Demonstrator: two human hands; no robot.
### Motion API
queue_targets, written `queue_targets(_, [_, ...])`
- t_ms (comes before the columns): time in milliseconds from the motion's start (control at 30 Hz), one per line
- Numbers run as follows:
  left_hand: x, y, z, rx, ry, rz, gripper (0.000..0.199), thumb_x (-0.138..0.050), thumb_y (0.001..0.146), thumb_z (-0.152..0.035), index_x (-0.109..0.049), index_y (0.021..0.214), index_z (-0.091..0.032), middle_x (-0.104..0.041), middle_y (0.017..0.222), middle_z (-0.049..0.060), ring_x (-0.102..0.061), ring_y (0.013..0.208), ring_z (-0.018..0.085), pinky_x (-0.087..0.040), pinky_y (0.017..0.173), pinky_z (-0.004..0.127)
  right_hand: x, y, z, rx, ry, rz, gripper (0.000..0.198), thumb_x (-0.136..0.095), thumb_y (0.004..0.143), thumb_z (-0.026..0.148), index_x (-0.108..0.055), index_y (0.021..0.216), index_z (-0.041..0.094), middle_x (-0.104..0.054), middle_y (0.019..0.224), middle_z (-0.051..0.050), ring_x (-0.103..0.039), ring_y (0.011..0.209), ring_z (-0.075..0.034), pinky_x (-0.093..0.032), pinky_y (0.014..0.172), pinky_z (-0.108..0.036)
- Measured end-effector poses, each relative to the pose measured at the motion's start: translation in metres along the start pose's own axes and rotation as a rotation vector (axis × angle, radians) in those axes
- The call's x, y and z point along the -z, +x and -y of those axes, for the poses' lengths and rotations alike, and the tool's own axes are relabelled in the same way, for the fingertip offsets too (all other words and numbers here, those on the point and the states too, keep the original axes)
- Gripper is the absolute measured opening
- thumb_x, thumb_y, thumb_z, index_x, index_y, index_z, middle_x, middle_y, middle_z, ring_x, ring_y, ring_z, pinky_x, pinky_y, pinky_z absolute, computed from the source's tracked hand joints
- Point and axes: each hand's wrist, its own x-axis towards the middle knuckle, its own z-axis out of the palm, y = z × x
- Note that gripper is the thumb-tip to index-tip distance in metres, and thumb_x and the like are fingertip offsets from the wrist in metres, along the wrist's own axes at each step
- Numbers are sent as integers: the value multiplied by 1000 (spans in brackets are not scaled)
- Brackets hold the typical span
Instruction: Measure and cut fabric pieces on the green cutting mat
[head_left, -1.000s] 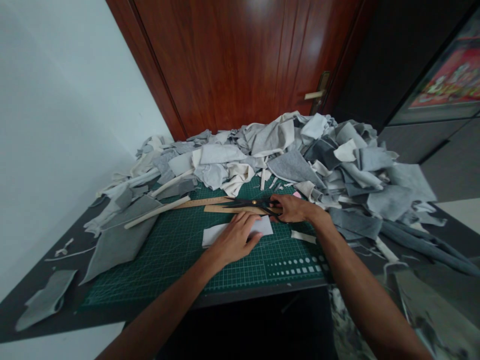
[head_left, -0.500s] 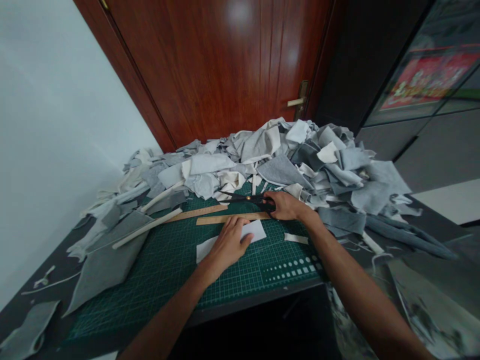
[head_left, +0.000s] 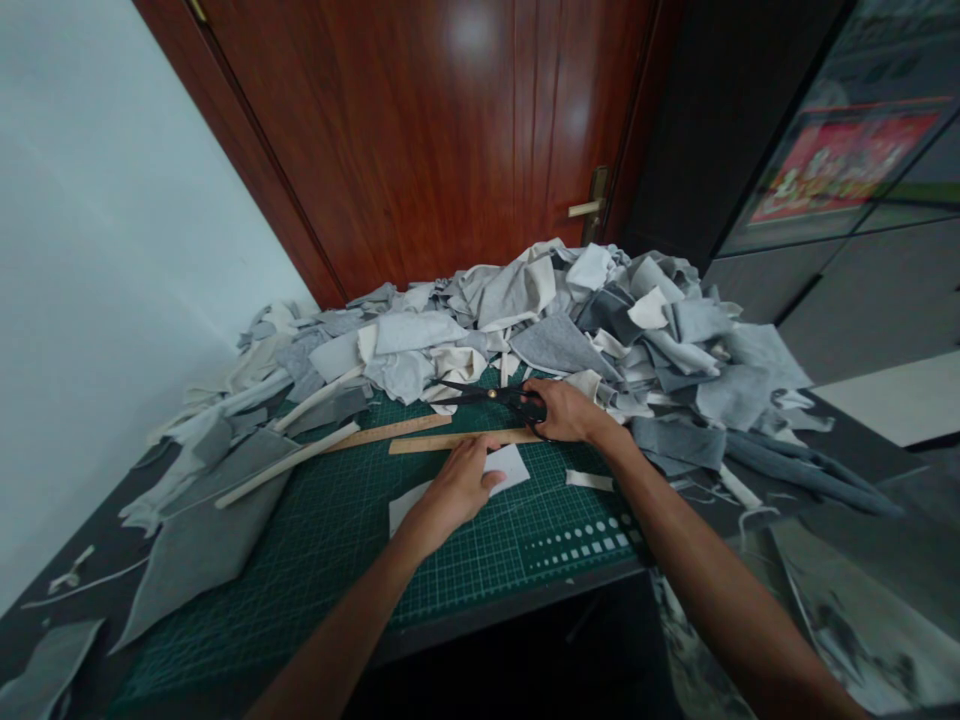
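Note:
My right hand [head_left: 566, 410] is closed around the handles of black scissors [head_left: 491, 394]. Their blades point left and stand a little apart, close to the pile of fabric scraps. Nearer to me, my left hand [head_left: 459, 490] lies on a white piece of cloth or paper [head_left: 510, 467], which shows on both sides of the hand. Its fingers are together and the thumb presses on the white piece, while the fingertips reach the edge of a wooden ruler [head_left: 424, 442]. Whatever lies under the palm is hidden.
A green cutting mat [head_left: 330, 530] covers much of the dark table. Behind it rises a heap of grey and white fabric scraps [head_left: 510, 295]. A second wooden ruler [head_left: 397, 431] lies left of the first. One small white strip [head_left: 589, 481] rests right of my left hand.
The view has shifted slightly. Both hands keep nearly the same places on the mat, the right on the scissors and the left on the white piece.

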Motion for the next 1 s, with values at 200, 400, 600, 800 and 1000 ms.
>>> queue_targets(200, [0, 3, -1, 46, 89, 44, 30, -70, 86, -17, -66, 115, -19, -70, 122, 12, -62, 122, 31, -46, 108, 45, -1, 1, -2, 22, 17, -5, 30, -67, 69, 16, -62, 99, 18, -67, 87, -5, -59, 75, -20, -42, 70, -28])
queue_targets(400, [4, 1, -12, 9, 115, 44, 25, -67, 86, -14, -69, 110, -18, -70, 120, 13, -61, 122, 32, -44, 110, 47, 1, 2, -1, 25, 2, -3, 33, -69, 66, 16, -63, 98, 17, -68, 90, -6, -60, 79, -21, -42, 72, -29])
queue_targets(600, [7, -2, -2, 26, -124, 70, 40, -68, 84, -14, -64, 123, -22, -70, 125, 9, -64, 118, 27, -48, 106, 42, 3, 2, 2, 13, 21, -27, 29, -70, 70, 19, -63, 98, 18, -66, 86, -4, -59, 76, -20, -40, 69, -28])
queue_targets(800, [19, -2, -2, -4, -159, 87, 18, -67, 83, -21, -68, 101, -20, -73, 109, 7, -67, 105, 25, -51, 98, 38, 3, 0, 4, -14, 26, -81, 31, -74, 78, 31, -62, 102, 18, -67, 86, -4, -59, 73, -19, -38, 67, -28])
queue_targets(1000, [30, -7, -2, -44, -246, -32, 14, -58, 92, -32, -63, 100, -21, -71, 100, 4, -66, 95, 21, -53, 90, 34, 2, 0, 8, -34, 26, -88, 34, -76, 81, 41, -60, 101, 18, -65, 84, -4, -58, 71, -19, -38, 65, -28])
